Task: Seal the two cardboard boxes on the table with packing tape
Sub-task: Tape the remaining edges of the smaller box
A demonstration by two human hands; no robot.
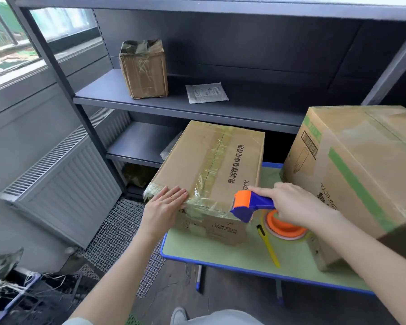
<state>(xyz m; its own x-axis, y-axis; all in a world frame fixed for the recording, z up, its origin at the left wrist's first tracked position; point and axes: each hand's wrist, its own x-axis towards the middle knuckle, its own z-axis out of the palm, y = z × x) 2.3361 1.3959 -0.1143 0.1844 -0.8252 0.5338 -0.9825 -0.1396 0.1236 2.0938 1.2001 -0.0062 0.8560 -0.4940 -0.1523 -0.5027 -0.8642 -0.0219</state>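
Green table [232, 256], large cardboard box [361, 165] on its right, smaller taped box [211, 165] on its left, left hand [164, 207] flat, fingers straight, on that box's near corner, right hand [293, 202] gripping orange-blue tape dispenser [253, 204] beside it, yellow knife [268, 245] near.

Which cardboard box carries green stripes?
The large box at the right of the table; the middle box under the left hand and the small shelf box show none.

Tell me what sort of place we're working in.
Probably a storeroom or packing corner: dark metal shelving holding a taped parcel, a wall radiator below a window, and a small green table bearing two cardboard boxes; the right hand holds a tape dispenser.
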